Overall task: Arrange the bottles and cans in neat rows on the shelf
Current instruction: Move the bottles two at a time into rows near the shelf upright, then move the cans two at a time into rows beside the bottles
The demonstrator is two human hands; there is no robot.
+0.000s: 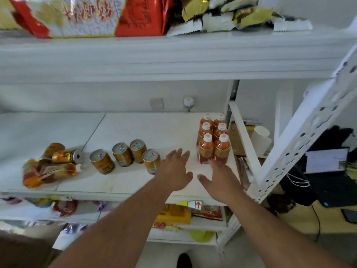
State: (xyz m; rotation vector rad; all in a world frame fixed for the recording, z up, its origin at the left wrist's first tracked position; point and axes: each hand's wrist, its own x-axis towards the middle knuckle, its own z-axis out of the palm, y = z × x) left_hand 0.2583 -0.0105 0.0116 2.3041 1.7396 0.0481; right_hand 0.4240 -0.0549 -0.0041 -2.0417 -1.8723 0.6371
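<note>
Left hand [174,172] flat, fingers spread, holding nothing; right hand [220,179] same, just at 6 o'clock of bottle block [213,141]. Six bottles done, 2x3, upright at shelf [135,128] 3 o'clock end. Four upright cans [123,154] loose, no row yet. Tipped cans + bottles [50,165] at 9 o'clock left to sort.

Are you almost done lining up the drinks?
Partly. Six bottles already stand in two neat rows at the shelf's right end. The left hand and right hand are open, holding nothing. Four upright cans stand unevenly, and a toppled pile lies at the left.
</note>
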